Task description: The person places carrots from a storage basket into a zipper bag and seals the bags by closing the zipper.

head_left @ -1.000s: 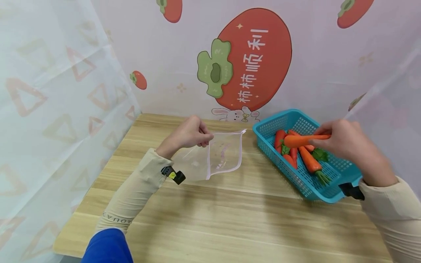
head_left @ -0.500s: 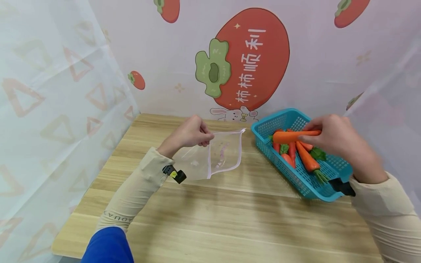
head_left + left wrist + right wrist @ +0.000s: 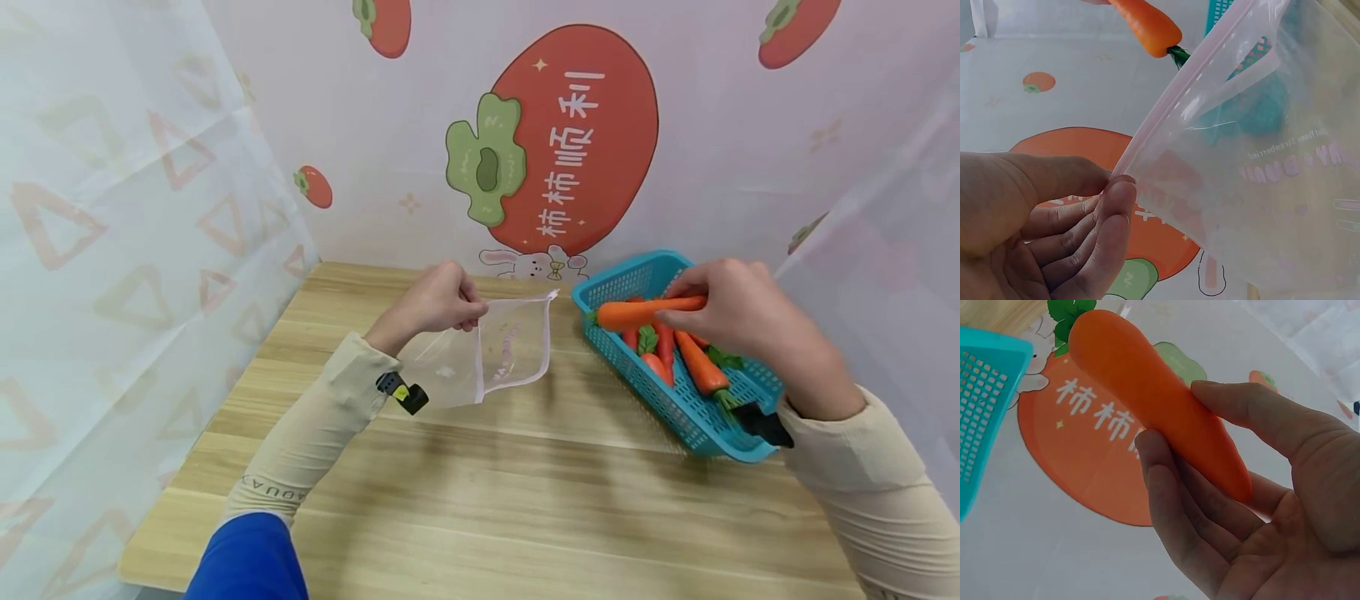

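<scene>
Could hardly make out the pale lettering (image 3: 1285,172) on the clear bag (image 3: 525,337) — and lost sight of one end near the left sleeve (image 3: 322,425). Saw other carrots (image 3: 701,365) in the blue basket (image 3: 662,267), partly covered by the right hand (image 3: 731,304). Pinched the bag's edge between the left hand's (image 3: 438,300) thumb and fingers. Gripped an orange carrot (image 3: 628,315) with the right — leafy end toward the bag, above the basket's rim.

Wood-grain table (image 3: 480,508); pale backdrop (image 3: 375,125) with 1 big red persimmon print (image 3: 618,167)
</scene>
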`<control>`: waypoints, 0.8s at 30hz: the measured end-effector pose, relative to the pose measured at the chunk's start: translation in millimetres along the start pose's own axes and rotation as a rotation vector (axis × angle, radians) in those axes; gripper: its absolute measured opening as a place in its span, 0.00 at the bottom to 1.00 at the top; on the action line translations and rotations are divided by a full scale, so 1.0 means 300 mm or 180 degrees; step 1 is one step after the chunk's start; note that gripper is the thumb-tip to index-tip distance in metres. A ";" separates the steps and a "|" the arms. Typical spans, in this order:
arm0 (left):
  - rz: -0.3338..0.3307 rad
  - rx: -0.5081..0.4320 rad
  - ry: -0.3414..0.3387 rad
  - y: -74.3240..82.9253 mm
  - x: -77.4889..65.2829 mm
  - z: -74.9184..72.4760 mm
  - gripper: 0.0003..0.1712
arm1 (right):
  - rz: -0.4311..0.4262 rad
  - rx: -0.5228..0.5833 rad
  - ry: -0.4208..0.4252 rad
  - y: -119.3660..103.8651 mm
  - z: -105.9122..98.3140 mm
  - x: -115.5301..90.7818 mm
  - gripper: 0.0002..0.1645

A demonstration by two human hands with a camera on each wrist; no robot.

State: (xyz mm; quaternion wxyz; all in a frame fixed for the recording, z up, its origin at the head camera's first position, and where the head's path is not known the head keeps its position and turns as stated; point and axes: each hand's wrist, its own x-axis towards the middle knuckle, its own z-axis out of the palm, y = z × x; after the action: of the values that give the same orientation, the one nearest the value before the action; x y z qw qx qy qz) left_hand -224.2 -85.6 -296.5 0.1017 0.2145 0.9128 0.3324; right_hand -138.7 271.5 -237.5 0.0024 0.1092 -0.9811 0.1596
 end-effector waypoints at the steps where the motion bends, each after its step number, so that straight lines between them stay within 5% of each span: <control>1: -0.0006 -0.0002 0.0006 0.000 -0.001 -0.001 0.12 | -0.0020 -0.0005 0.0012 -0.007 -0.002 0.000 0.14; 24: -0.0047 0.0001 0.0024 -0.007 0.012 0.007 0.12 | -0.0437 0.0036 0.0153 -0.186 -0.009 0.015 0.10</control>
State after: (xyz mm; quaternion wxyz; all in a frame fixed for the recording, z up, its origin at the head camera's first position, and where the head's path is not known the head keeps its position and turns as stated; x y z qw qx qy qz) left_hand -227.4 -84.2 -299.6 0.1006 0.2065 0.9148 0.3323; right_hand -131.2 219.6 -217.3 0.0363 0.1724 -0.9700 0.1672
